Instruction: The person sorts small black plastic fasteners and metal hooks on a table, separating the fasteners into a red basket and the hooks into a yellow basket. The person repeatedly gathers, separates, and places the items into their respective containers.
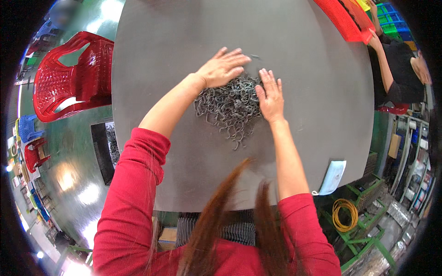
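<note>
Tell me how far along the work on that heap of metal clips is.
Early, by the look of it. Done: nothing set apart; all the small grey bent-metal clips lie in one tangled heap on the grey table. In hand: the left hand and right hand press flat on the heap's edges. Left: seemingly the whole heap.

Clip pile [230, 108] mid-table [184, 37], between hands; mask [332, 177] near right edge.

Red sleeves pushed up above the elbows, bare forearms, long reddish-brown hair hanging forward.
</note>
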Available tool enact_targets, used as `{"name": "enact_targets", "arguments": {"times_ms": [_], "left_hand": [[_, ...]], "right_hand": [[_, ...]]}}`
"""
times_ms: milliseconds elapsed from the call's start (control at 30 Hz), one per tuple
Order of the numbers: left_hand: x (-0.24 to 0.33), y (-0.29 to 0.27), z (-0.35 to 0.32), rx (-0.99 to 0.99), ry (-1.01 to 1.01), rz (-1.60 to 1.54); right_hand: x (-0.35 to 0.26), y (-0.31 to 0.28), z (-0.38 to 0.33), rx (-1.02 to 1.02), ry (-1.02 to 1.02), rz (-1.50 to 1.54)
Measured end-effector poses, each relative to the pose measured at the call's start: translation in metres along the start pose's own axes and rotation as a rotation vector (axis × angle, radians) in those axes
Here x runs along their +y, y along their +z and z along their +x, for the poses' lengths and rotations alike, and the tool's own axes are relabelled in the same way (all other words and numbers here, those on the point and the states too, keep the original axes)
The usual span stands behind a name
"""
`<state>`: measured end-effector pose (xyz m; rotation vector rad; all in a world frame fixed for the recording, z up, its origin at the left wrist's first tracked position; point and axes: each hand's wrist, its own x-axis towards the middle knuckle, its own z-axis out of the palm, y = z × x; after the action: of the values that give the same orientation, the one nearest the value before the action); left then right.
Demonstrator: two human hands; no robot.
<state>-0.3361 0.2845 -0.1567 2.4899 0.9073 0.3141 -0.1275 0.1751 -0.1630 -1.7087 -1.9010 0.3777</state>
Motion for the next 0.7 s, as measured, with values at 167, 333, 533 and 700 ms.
{"name": "enact_targets", "arguments": {"times_ms": [167,333,533,700], "left_hand": [[0.023,0.004,-0.066,-0.009,0.161,-0.207],[0.023,-0.006,-0.159,0.071,0.149,-0.163],[0.002,-0.024,-0.272,0.117,0.057,-0.129],[-0.020,-0.051,-0.381,0.192,-0.077,-0.045]], "right_hand": [[-0.083,0.041,-0.050,0.130,0.172,0.070],[-0.161,0.083,-0.097,0.178,0.201,0.026],[-0.253,0.141,-0.136,0.181,0.211,0.021],[-0.343,0.196,-0.159,0.112,0.127,0.074]]}}
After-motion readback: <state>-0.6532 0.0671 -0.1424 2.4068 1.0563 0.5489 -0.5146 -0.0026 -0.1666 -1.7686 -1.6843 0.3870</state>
